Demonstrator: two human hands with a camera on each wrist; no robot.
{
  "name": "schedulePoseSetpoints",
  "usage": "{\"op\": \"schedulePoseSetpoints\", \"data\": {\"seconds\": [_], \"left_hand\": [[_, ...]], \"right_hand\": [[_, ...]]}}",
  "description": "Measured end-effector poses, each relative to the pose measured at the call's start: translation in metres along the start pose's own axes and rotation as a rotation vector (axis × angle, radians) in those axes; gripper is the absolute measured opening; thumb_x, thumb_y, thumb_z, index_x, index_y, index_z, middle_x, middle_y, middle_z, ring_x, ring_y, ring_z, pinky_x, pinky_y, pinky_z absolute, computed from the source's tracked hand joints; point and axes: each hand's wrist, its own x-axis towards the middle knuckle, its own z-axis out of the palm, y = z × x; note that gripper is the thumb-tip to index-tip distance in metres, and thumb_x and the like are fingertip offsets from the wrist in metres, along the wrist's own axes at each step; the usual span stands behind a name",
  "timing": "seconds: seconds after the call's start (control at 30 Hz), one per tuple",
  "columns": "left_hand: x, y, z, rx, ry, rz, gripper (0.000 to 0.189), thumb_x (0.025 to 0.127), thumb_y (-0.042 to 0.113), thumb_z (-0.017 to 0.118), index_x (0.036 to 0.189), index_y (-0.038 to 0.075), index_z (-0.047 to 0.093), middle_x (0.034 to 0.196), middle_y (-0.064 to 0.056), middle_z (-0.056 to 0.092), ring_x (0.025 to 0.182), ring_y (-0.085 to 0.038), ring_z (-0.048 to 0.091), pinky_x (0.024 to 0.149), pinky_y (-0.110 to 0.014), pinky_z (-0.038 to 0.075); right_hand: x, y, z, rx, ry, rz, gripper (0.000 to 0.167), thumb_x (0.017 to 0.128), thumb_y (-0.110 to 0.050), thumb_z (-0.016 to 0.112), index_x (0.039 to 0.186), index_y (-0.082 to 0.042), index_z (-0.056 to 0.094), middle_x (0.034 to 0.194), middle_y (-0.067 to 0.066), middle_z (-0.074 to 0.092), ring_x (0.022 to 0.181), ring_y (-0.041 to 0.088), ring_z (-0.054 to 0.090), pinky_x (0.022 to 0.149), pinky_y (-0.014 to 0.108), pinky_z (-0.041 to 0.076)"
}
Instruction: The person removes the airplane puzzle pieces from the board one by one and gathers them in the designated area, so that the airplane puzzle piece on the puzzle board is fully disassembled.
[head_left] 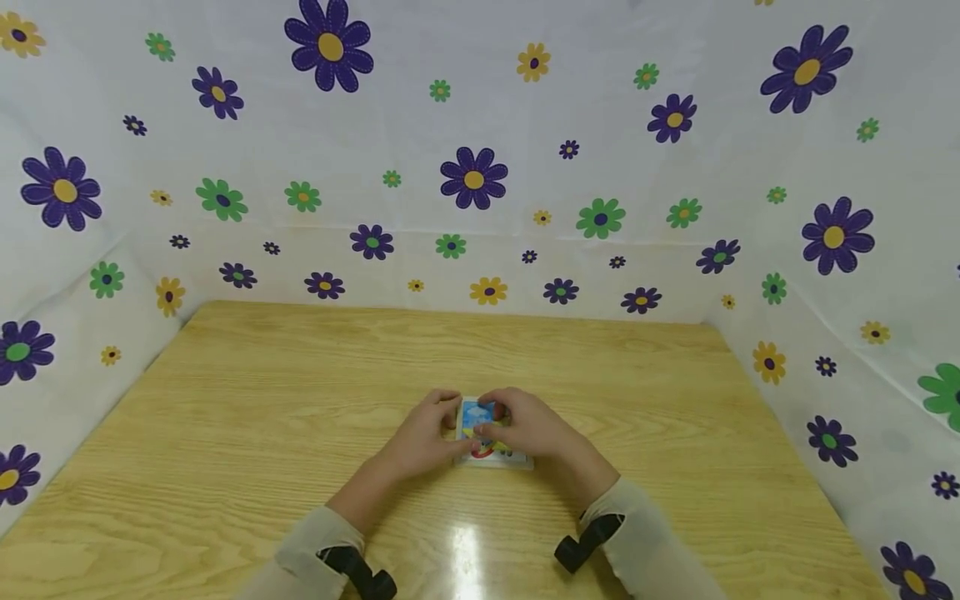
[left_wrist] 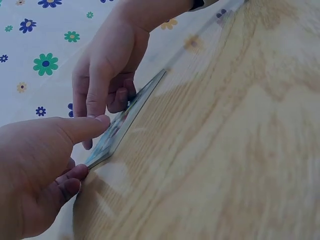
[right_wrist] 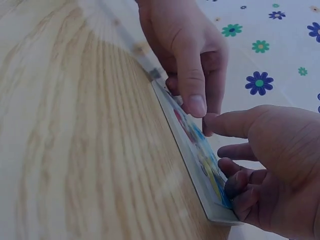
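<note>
A small flat picture board [head_left: 477,412] with a white border lies on the table in front of me, its print blue, yellow and red. My left hand [head_left: 422,435] holds its left side, thumb over the picture and fingers at the edge. From the right, my right hand [head_left: 534,427] grips the opposite side with bent fingers, its thumb reaching across the print. In the right wrist view the two thumbs nearly meet over the board [right_wrist: 200,162]. The left wrist view shows the board [left_wrist: 120,125] edge-on; the hands hide parts of the picture.
The wooden table [head_left: 300,367] has a light grain and a bright reflection near its front. White cloth [head_left: 405,108] with purple, green and yellow flowers borders it at the back and both sides. Black straps with small devices [head_left: 588,542] sit on both wrists.
</note>
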Motion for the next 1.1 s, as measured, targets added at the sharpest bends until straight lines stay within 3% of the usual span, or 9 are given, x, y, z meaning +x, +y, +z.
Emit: {"op": "schedulePoseSetpoints", "data": {"seconds": [0.23,0.37,0.53,0.77,1.1], "left_hand": [[-0.005,-0.006,0.003,-0.045,0.042,-0.015,0.073,0.083,0.029,0.083,0.138,-0.008,0.054,0.143,-0.014,0.052,0.097,-0.015,0.054,0.086,-0.033,0.048],[-0.006,-0.012,0.003,-0.093,0.070,-0.001,0.071,0.082,0.026,0.084,0.138,-0.008,0.055,0.139,-0.013,0.054,0.088,-0.011,0.053,0.075,-0.024,0.048],[-0.003,-0.015,0.003,-0.141,0.057,0.006,0.071,0.081,0.025,0.084,0.138,-0.007,0.055,0.136,-0.012,0.056,0.076,-0.009,0.052,0.066,-0.019,0.047],[-0.001,-0.015,0.005,-0.162,0.044,0.022,0.065,0.082,0.023,0.084,0.133,-0.010,0.059,0.141,-0.017,0.054,0.081,-0.008,0.054,0.068,-0.018,0.048],[-0.002,-0.015,0.003,-0.164,0.030,0.007,0.065,0.084,0.024,0.082,0.134,-0.010,0.057,0.142,-0.016,0.052,0.081,-0.010,0.052,0.068,-0.018,0.045]], "right_hand": [[0.005,-0.006,0.003,-0.018,-0.025,0.025,0.045,0.096,-0.031,0.068,0.133,-0.007,0.062,0.091,0.001,0.059,0.075,0.016,0.053,0.066,0.031,0.044],[0.008,-0.009,0.006,-0.057,-0.018,0.011,0.043,0.096,-0.029,0.068,0.132,-0.006,0.063,0.085,0.001,0.059,0.069,0.015,0.052,0.062,0.029,0.043],[0.012,-0.012,0.007,-0.087,0.008,0.042,0.037,0.095,-0.026,0.070,0.125,-0.005,0.064,0.083,-0.001,0.058,0.070,0.014,0.052,0.064,0.028,0.043],[0.013,-0.011,0.007,-0.075,0.005,0.085,0.035,0.094,-0.022,0.071,0.122,-0.005,0.060,0.091,0.002,0.057,0.079,0.016,0.053,0.075,0.033,0.047],[0.018,-0.006,0.009,-0.032,0.003,0.107,0.050,0.085,-0.028,0.081,0.124,-0.008,0.058,0.100,0.004,0.059,0.086,0.017,0.055,0.081,0.035,0.049]]}}
